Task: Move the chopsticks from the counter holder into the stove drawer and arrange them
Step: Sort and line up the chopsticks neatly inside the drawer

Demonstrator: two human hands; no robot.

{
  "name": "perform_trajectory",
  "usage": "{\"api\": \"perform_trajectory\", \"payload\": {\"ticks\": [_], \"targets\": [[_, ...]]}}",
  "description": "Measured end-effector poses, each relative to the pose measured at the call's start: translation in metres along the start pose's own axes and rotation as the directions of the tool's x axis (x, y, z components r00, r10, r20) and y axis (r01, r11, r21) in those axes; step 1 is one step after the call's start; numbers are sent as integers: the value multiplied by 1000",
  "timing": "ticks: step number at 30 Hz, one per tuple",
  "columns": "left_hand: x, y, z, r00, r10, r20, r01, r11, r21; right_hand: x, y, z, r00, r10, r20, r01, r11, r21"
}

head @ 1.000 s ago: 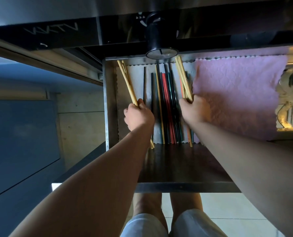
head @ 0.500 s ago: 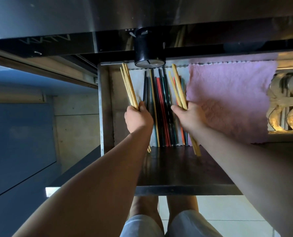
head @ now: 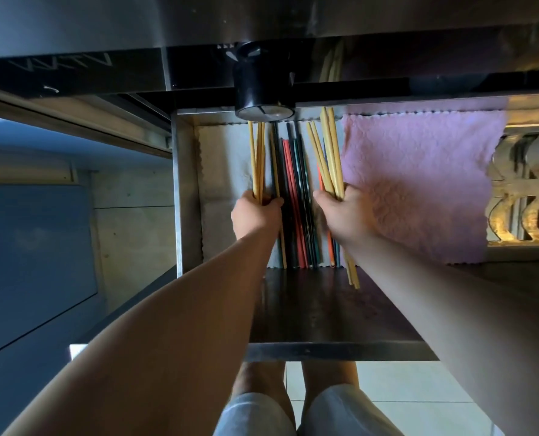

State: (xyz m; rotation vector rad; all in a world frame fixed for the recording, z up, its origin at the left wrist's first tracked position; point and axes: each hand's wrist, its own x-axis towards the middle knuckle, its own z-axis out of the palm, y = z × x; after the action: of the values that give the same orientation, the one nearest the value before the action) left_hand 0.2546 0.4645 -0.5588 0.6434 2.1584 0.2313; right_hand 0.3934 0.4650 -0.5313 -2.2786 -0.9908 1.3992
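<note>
While both arms reached into the open stove drawer (head: 180,196), the left hand (head: 253,215) was closed around a bundle of bamboo chopsticks (head: 257,162) over the grey liner (head: 221,171); the right hand (head: 345,215) gripped a second bamboo bundle (head: 328,155), its near ends sticking out past the liner; dark and red chopsticks (head: 295,196) lay between the hands; pink cloth (head: 419,184) just right; black stove knob (head: 263,86) overhung the far ends (tips partly hidden).

Far tips of the dark chopsticks (head: 296,196) are hidden behind the black knob (head: 263,86). Near ends of the bundle gripped by the left hand (head: 254,215) are covered by the forearm.
</note>
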Motion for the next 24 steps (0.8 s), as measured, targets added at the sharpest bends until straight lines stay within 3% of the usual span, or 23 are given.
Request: {"api": "perform_trajectory", "payload": {"ticks": [6,15,24], "targets": [[5,-4,-9,992,113,51,-120,978,171,0,-1,5,1000,5,-16,-5,1000,-6],[-5,0,6,998,65,3,-64,988,138,0,-1,6,999,32,-26,-32,999,-2],[-8,10,9,998,22,63,-30,991,133,-4,-2,7,1000,3,-28,-3,1000,-22]]}}
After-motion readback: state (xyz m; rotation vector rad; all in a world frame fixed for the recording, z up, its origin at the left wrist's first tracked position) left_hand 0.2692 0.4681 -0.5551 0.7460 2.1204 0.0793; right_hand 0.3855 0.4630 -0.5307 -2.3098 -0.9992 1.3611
